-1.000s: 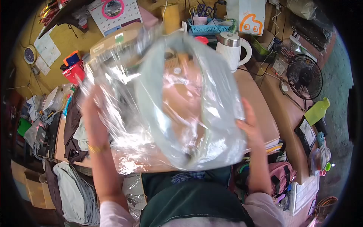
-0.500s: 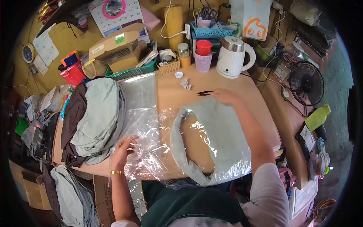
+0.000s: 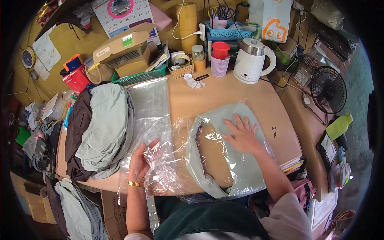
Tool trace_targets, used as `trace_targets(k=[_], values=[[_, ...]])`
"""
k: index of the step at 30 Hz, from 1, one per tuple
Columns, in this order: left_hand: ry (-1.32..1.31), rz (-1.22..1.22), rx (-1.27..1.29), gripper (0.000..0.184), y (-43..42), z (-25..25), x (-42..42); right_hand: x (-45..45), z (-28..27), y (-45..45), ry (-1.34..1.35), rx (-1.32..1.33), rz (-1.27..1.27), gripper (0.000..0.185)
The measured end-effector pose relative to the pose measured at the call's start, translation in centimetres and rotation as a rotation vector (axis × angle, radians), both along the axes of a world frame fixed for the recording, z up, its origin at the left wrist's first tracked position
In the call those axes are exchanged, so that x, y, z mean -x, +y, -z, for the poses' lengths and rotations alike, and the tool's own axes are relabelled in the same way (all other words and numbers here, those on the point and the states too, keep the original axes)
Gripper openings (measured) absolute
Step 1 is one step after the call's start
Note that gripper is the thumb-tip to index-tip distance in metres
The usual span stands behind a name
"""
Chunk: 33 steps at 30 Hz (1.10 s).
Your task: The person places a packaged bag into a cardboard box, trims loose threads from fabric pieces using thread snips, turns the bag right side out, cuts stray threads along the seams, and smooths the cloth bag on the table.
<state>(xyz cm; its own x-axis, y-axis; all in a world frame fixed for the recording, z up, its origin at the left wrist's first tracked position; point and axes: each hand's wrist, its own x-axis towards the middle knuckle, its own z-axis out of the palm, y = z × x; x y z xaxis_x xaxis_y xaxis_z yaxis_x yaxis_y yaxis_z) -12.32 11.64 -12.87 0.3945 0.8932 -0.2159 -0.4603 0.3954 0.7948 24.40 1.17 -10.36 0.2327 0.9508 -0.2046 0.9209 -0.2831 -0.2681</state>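
Observation:
A folded grey-green cloth item (image 3: 250,176) lies inside a clear plastic bag (image 3: 214,140), with a large opening in its middle through which the tan table shows. My right hand (image 3: 244,138) rests flat on its upper part, fingers spread. At the bag's crumpled loose end (image 3: 164,172), my left hand (image 3: 140,162) touches the plastic with its thumb and fingers apart. A small slim black tool (image 3: 201,77) lies beside crumpled white paper (image 3: 195,83) at the table's back; its exact kind is unclear.
Grey and brown cloth (image 3: 106,128) is heaped at the left, beside flat clear plastic sheets (image 3: 152,98). Along the back stand a white kettle (image 3: 250,62), a pink cup (image 3: 219,66) and a green basket (image 3: 140,76). A black fan (image 3: 328,90) stands at the right.
The black tool has left my right hand and lies by the crumpled paper at the back. My right hand has come down onto the bagged cloth, fingers spread. My left hand has shifted slightly right.

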Motion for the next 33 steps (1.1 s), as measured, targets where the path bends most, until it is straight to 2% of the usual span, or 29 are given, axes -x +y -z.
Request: trace_targets(k=[3, 5, 7, 8, 9, 11, 12, 13, 14, 15, 17, 18, 20, 21, 23, 24, 25, 27, 28, 29, 31, 32, 33], values=[[-0.052, -0.016, 0.180, 0.025, 2.1, -0.4, -1.6, -1.9, 4.1, -0.2, -0.011, -0.006, 0.086, 0.073], [-0.045, -0.120, 0.035, 0.024, 5.9, 1.9, -0.5, -4.7, 4.8, 3.0, -0.167, -0.082, 0.145, 0.074], [-0.067, -0.332, -0.050, 0.019, 9.2, 2.9, 3.4, -6.7, 4.4, 5.3, -0.179, -0.083, 0.151, 0.074], [0.004, -0.586, 0.000, 0.020, 7.6, -0.3, 2.4, -7.0, 4.8, 6.0, -0.200, -0.085, 0.161, 0.074], [0.022, -0.618, -0.002, 0.020, 6.7, -0.3, 3.5, -6.8, 5.3, 6.1, -0.181, -0.083, 0.130, 0.074], [0.274, -0.513, -0.445, 0.025, 5.2, -0.4, 5.3, -6.7, 5.0, 6.6, -0.254, -0.126, 0.176, 0.072], [0.406, -0.435, -0.376, 0.023, 2.6, -2.1, 3.3, -6.5, 4.9, 6.7, -0.245, -0.130, 0.150, 0.072], [0.561, -0.234, -0.382, 0.023, 0.0, -3.0, 1.6, -6.2, 4.9, 6.6, -0.265, -0.137, 0.164, 0.071], [0.570, 0.042, -0.251, 0.023, -1.3, -2.6, -0.2, -6.0, 4.9, 6.6, -0.288, -0.142, 0.184, 0.070], [0.655, 0.157, -0.263, 0.024, -3.2, -3.4, -3.0, -6.1, 5.0, 6.5, -0.282, -0.140, 0.168, 0.070], [0.806, 0.157, -0.421, 0.018, -3.3, 0.2, -5.6, -6.2, 5.1, 6.4, -0.286, -0.162, 0.177, 0.069], [0.809, 0.154, -0.420, 0.018, -3.0, 1.4, -6.0, -6.2, 5.2, 6.4, -0.283, -0.163, 0.173, 0.069], [0.181, 0.001, -0.176, 0.016, -2.7, 2.8, -6.7, -6.3, 5.2, 6.4, -0.287, -0.165, 0.177, 0.068], [0.182, 0.003, -0.175, 0.016, -3.2, 2.9, -7.5, -6.3, 5.2, 6.3, -0.286, -0.164, 0.179, 0.068], [0.322, -0.246, -0.271, 0.025, -4.5, 2.8, -9.0, -6.2, 5.1, 6.4, -0.290, -0.163, 0.179, 0.068], [0.633, -0.249, -0.458, 0.033, -4.9, 2.8, -9.1, -6.2, 5.1, 6.5, -0.292, -0.162, 0.183, 0.068], [0.627, -0.241, -0.458, 0.033, -4.9, 2.6, -9.1, -6.2, 5.1, 6.5, -0.278, -0.177, 0.179, 0.068], [1.134, -0.008, -0.627, 0.040, -4.8, 2.1, -8.3, -6.4, 5.5, 6.2, -0.273, -0.180, 0.194, 0.068], [1.078, 0.162, -0.582, 0.038, -4.2, 2.8, -7.4, -6.5, 5.7, 6.3, -0.269, -0.206, 0.185, 0.067], [0.780, 0.179, -0.405, 0.025, -4.2, 3.6, -6.9, -6.7, 5.8, 6.2, -0.264, -0.231, 0.175, 0.067], [0.240, 0.109, -0.137, 0.018, -5.3, 1.3, -6.6, -6.7, 5.6, 6.2, -0.262, -0.237, 0.182, 0.067], [0.242, 0.121, -0.132, 0.018, -5.8, 0.0, -6.5, -6.7, 5.7, 6.2, -0.255, -0.249, 0.175, 0.067], [0.077, 0.090, -0.004, 0.024, -6.3, -1.3, -6.5, -6.8, 5.8, 6.3, -0.254, -0.240, 0.185, 0.067]])
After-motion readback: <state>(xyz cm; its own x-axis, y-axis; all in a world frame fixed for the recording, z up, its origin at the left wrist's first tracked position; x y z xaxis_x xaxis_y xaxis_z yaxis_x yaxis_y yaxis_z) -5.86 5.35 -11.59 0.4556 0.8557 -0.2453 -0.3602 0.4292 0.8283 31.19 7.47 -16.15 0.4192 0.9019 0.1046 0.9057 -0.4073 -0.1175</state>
